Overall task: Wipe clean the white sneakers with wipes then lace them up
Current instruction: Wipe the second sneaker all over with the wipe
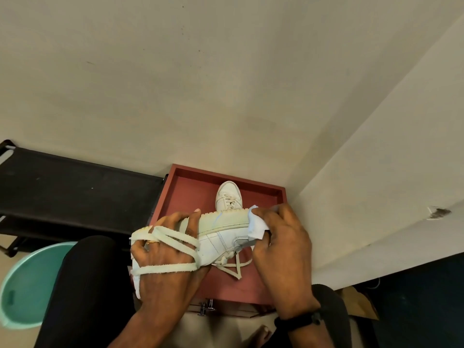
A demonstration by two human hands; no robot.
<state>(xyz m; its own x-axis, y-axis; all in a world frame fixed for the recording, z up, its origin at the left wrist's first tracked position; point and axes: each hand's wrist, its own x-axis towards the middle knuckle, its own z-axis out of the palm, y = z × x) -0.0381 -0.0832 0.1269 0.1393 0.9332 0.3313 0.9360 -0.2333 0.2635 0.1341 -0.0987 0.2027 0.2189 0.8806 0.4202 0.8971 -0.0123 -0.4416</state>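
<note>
White sneaker being wiped above a red tray
The left hand is gripping the sneaker, which is lying on its side with a loose lace looping over the knuckles; the right hand is pinching a wipe against the sole's edge. A second sneaker is sitting in the tray beyond, with a black rack and a teal tub to the left
</note>
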